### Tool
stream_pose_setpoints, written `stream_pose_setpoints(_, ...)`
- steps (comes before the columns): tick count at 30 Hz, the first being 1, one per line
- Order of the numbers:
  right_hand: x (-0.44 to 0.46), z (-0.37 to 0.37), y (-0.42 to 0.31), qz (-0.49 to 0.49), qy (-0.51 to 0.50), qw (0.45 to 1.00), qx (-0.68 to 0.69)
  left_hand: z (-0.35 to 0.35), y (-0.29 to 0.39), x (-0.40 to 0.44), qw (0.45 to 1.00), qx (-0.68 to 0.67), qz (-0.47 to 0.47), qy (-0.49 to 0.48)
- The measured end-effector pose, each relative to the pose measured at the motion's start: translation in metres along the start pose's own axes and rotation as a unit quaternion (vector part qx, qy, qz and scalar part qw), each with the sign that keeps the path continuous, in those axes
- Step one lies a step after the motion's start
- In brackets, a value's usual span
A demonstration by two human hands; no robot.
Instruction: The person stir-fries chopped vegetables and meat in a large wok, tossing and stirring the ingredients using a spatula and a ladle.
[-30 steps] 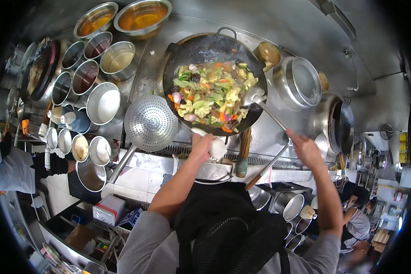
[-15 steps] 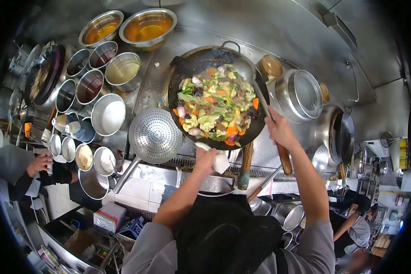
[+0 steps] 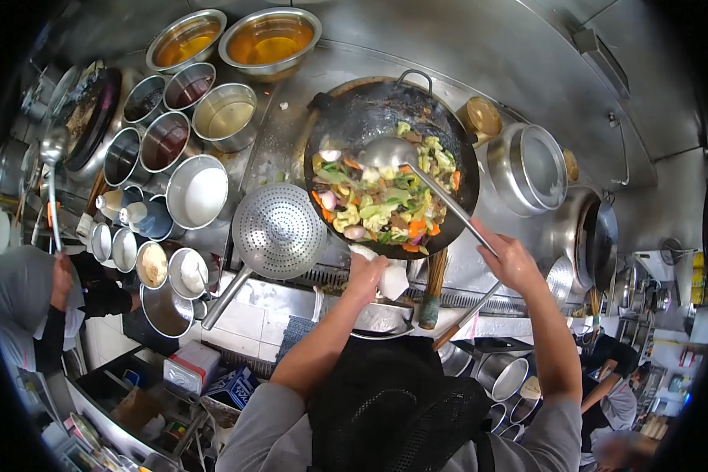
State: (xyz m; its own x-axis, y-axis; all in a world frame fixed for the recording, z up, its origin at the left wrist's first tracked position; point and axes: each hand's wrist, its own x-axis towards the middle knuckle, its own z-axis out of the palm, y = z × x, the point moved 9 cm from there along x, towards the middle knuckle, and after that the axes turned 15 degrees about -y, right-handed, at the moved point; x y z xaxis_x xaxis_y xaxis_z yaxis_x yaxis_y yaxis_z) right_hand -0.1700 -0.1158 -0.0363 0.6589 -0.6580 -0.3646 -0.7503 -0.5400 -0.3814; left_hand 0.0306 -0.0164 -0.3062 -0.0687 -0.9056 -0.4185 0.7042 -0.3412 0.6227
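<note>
Gripping a ladle (image 3: 388, 152) inside the wok (image 3: 350, 126) of vegetables (image 3: 381, 212) with the right hand (image 3: 511, 257), clutching white cloth (image 3: 393, 282) with the left hand (image 3: 365, 279).

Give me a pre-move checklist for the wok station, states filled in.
1. Left grip closed on the white cloth at the near edge of the wok: ok.
2. Right grip closed on the ladle: ok.
3. Bowl of the ladle inside the wok: ok, over the food.
4. Food spread evenly: not ok, bunched toward the near side with the far wall largely bare.
5. Perforated strainer apart from the wok: cannot tell, their edges meet in this view.
6. Flame lit under the wok: cannot tell, hidden.
</note>
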Motion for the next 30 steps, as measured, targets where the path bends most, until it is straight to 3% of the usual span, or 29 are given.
stream_pose_setpoints(2,-0.033,-0.005,0.004,0.077,-0.015,0.994,-0.077,0.003,0.001,-0.003,0.999,-0.035,-0.034,0.018)
stream_pose_setpoints(6,-0.086,-0.003,0.006,0.104,0.011,0.992,-0.067,0.007,0.0,-0.002,0.995,-0.075,-0.06,-0.009)
stream_pose_setpoints(8,-0.106,0.0,0.017,0.088,0.128,0.987,-0.033,0.006,0.001,0.001,0.995,-0.084,-0.05,-0.026)
stream_pose_setpoints(10,-0.113,0.023,0.042,0.105,0.151,0.982,-0.043,-0.005,-0.017,0.005,0.989,-0.092,-0.113,-0.012)
stream_pose_setpoints(12,-0.117,0.051,0.086,0.217,0.132,0.966,-0.053,-0.004,-0.014,-0.003,0.992,-0.06,-0.106,0.01)
stream_pose_setpoints(14,-0.126,0.066,0.085,0.191,0.133,0.972,-0.01,-0.011,-0.021,0.004,0.998,-0.025,-0.04,-0.029)
stream_pose_setpoints(16,-0.134,0.073,0.057,0.158,0.153,0.973,0.07,0.021,0.003,-0.02,0.996,-0.072,0.051,0.022)
stream_pose_setpoints(17,-0.138,0.073,0.038,0.093,0.204,0.972,0.069,0.008,-0.016,-0.012,0.998,-0.06,0.023,0.003)
stream_pose_setpoints(18,-0.149,0.071,0.032,0.09,0.201,0.973,0.069,-0.004,-0.03,0.003,0.999,-0.047,0.003,-0.02)
stream_pose_setpoints(20,-0.151,0.064,0.021,0.095,0.078,0.977,0.172,0.01,-0.013,-0.006,0.999,-0.04,0.036,-0.01)
stream_pose_setpoints(22,-0.179,0.034,-0.006,0.061,0.015,0.98,0.189,0.013,-0.012,-0.031,0.998,-0.03,0.048,-0.012)
stream_pose_setpoints(26,-0.207,0.012,-0.038,0.06,-0.102,0.99,0.076,0.046,0.005,-0.069,0.998,-0.021,0.055,0.001)
stream_pose_setpoints(27,-0.206,0.024,-0.047,0.079,-0.139,0.987,0.028,0.023,-0.013,-0.052,0.998,-0.022,0.053,0.015)
stream_pose_setpoints(28,-0.193,0.053,-0.037,0.099,-0.122,0.987,-0.04,0.015,-0.021,-0.046,0.999,-0.023,0.018,-0.02)
stream_pose_setpoints(30,-0.151,0.151,0.005,0.145,-0.09,0.979,-0.109,0.01,-0.033,-0.061,0.999,-0.008,0.042,0.012)
